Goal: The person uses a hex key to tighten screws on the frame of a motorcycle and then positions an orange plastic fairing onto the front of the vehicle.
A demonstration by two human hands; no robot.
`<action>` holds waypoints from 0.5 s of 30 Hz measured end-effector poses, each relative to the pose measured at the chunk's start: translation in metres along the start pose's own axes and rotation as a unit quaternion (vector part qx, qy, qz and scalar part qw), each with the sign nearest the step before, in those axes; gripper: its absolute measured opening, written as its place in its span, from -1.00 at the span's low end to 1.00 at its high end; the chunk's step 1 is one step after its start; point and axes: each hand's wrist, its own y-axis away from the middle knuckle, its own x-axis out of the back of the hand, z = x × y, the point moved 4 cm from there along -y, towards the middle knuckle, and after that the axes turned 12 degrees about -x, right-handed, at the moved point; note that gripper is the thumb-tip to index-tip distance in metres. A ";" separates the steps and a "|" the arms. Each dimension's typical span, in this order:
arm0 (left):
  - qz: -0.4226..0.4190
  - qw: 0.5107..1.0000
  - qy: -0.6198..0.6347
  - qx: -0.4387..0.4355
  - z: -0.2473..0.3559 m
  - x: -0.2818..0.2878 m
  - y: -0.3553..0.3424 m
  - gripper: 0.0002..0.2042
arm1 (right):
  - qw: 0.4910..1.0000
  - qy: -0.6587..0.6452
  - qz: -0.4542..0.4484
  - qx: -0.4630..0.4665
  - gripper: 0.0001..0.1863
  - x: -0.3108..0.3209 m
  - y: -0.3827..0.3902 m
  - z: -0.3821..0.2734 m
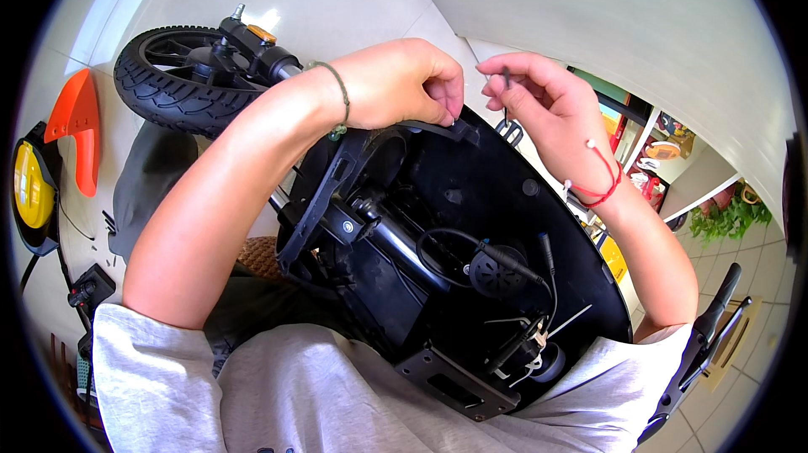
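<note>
Across my lap lies a large black plastic shell [454,184], with a metal tube, cables and a round vented part inside. My left hand [408,83] is closed at the shell's far rim, thumb and curled fingers gripping the edge; part of that grip is hidden. To its right, above the rim, my right hand [547,104] pinches a small thin dark piece [506,79] between thumb and fingers. It is too small to name. A dark slotted piece [510,132] shows at the rim below the right hand.
A black front wheel [189,74] joins a fork at the upper left. Orange [78,129] and yellow [34,186] parts lie on the floor at left. Connector cables [518,264] and a metal bracket [454,386] sit close to my body. White shelves [694,188] and a plant [730,217] are right.
</note>
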 end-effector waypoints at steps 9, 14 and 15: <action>0.004 1.000 -0.004 -0.009 0.000 0.001 0.001 -0.92 | 0.983 -0.157 -0.090 0.039 -0.77 -0.010 -0.003 -0.027; -0.004 1.000 -0.026 0.003 0.010 0.003 0.003 -0.90 | 0.985 -0.129 -0.108 0.033 -0.78 -0.025 -0.009 -0.022; -0.001 1.000 -0.022 0.002 0.011 0.003 0.004 -0.89 | 0.986 -0.121 -0.111 0.037 -0.79 -0.026 -0.010 -0.021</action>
